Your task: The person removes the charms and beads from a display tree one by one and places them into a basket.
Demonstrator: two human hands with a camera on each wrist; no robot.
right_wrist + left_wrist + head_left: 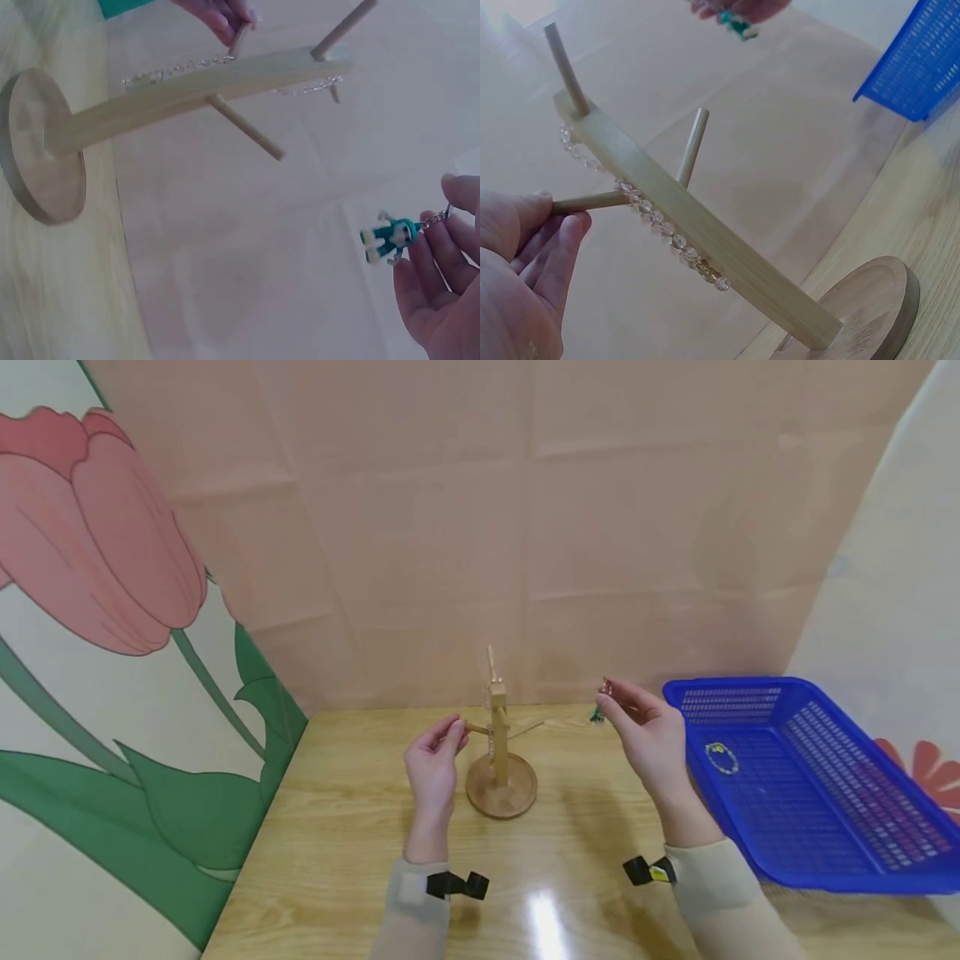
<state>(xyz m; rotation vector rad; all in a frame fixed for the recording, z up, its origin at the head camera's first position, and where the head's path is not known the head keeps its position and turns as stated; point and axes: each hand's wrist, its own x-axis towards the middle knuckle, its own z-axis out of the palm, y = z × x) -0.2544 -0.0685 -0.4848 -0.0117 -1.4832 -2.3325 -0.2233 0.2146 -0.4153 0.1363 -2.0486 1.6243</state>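
Stand (500, 768) first, since it is the biggest piece in play: we see its round wooden base flat on the table (337, 827) and its post upright, with thin pegs sticking out left, right and from the top. It sits between our two hands, at about 12 o'clock from where we look down. A string of clear beads (656, 217) hangs along the post, draped from an upper peg.

Basket (810, 777), blue and slatted, lies at 3 o'clock from the stand, well apart from it, with a small ring-like trinket (722, 758) on its floor.

Our left hand (433, 768) is just beside the stand, at its 9 o'clock. Thumb and forefinger are closed on the tip of the left peg (592, 201), pinching it, as the left wrist view shows plainly. That peg's long axis runs from 9 to 3, pointing back into the post.

Our right hand (648, 735) is raised at 3 o'clock of the stand, near but not touching it. Its fingertips pinch the short chain of a keychain (390, 236), a small teal figure that dangles below the fingers; the remaining fingers lie loosely spread.

The right peg (527, 729) juts toward that hand, its free tip aimed at roughly 2 o'clock and tilted upward. So the keychain lies at 3 o'clock from the free tip, and the right hand is the nearer one to it.
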